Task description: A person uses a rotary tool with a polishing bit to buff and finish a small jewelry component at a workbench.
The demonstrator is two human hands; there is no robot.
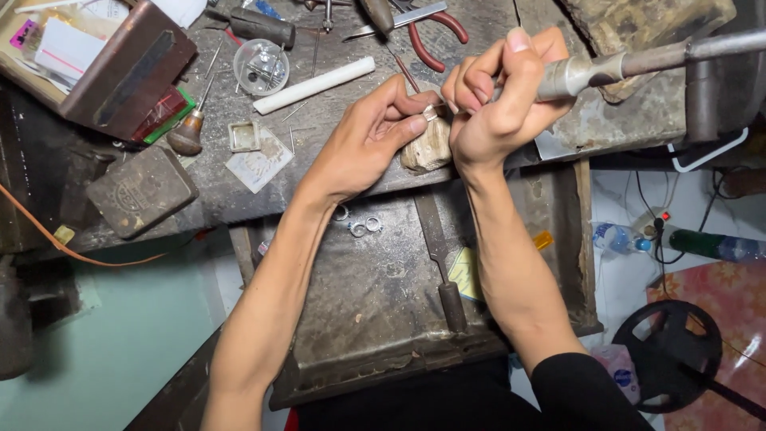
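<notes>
Fingers of the left hand (375, 132) pinch a small silver piece (431, 112) against the wooden bench pin (428, 146), while the right hand (499, 96) is closed around a metal handpiece (594, 72) whose tip meets that piece. Working well here likely means bracing both hands on the pin and keeping light, steady pressure. Open room is tight: pliers (435, 36) and a white rod (313, 85) lie just behind on the counter (239, 199), whose edge runs just below the pin, with a tray (375, 295) beneath.

Far left on bench (239, 199): white paper slips w/ pink tag (24, 33), red-green flat pack (163, 114), pale printed card (259, 166). Near right, floor: plastic bottle, blue label (618, 238).
</notes>
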